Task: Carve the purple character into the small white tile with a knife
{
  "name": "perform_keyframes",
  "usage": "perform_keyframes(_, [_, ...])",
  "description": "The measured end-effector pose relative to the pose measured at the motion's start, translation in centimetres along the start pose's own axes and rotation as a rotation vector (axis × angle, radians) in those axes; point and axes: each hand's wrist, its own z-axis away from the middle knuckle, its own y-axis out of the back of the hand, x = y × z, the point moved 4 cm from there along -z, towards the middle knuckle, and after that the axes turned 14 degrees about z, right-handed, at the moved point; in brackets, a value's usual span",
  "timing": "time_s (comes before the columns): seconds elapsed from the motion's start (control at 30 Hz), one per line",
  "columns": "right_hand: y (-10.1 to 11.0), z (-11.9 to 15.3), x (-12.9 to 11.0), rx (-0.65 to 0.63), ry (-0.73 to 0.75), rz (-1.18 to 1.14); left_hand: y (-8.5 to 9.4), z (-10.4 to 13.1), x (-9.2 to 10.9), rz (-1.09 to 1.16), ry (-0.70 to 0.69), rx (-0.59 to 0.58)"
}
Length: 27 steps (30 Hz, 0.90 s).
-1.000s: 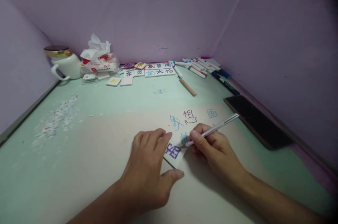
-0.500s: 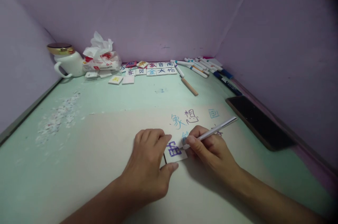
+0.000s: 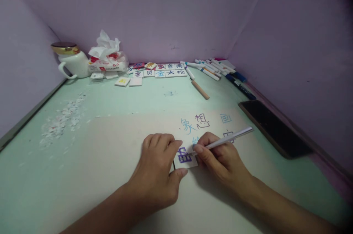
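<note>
My left hand (image 3: 160, 171) is closed around the left side of a small white square block (image 3: 183, 166), thumb at its near edge and fingers at the far edge. A purple character is marked on the block's top face, partly covered by my fingers. In a pen grip, my right hand (image 3: 220, 156) holds a slim silver craft knife (image 3: 231, 137), slanted up to the right. Its tip meets the right part of the purple character; the very point is too small to make out. Both hands rest on a pale sheet (image 3: 116, 145) bearing handwritten characters (image 3: 202, 120).
White shavings (image 3: 64, 118) lie at left. At the back stand a white mug (image 3: 78, 66), a tissue pack (image 3: 107, 63) and several character blocks (image 3: 171, 73). Markers (image 3: 211, 67) and a brown wooden-looking stick (image 3: 200, 89) lie back right, a phone (image 3: 273, 127) at right.
The whole view has shifted slightly, so things appear a little further right. The outer end of the craft knife has dipped a little. Both hands keep their grips.
</note>
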Motion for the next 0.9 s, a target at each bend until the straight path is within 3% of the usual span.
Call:
perform_keyframes(0.57, [0.2, -0.1, -0.7, 0.016, 0.055, 0.043, 0.1, -0.1, 0.0, 0.015, 0.01, -0.005])
perform_keyframes(0.7, [-0.1, -0.2, -0.4, -0.005, -0.007, 0.029, 0.0, -0.2, -0.1, 0.009, 0.028, -0.008])
perform_keyframes(0.9, [-0.6, -0.1, 0.8, -0.074, -0.164, -0.177, 0.0, -0.1, -0.2, -0.002, 0.054, 0.016])
